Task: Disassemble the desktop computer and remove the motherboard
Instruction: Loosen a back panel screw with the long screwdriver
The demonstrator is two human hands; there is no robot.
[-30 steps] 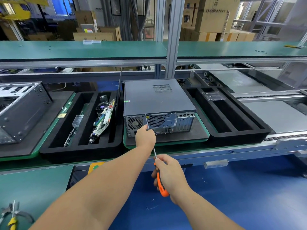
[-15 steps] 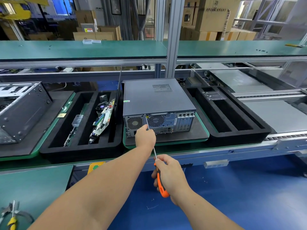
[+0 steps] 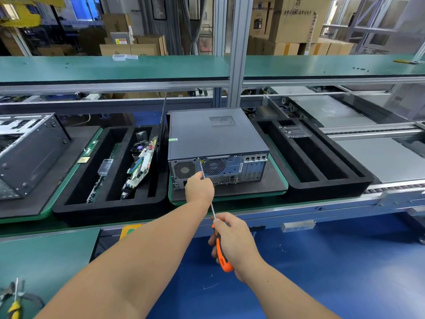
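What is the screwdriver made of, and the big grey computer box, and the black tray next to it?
The screwdriver has a thin, shiny shaft that looks like steel, and an orange and black handle, probably plastic or rubber. The computer case looks like painted sheet metal: flat, matte dark grey, with punched vent holes. The black tray looks like foam: thick, dull walls with soft, rounded edges.

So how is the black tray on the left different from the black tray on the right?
The left black tray has circuit boards standing in its slots, while the right black tray shows only a small clear plastic piece at its far end. The left tray sits beside the computer's fan side; the right tray sits by its slot covers. Both are black foam with long slots.
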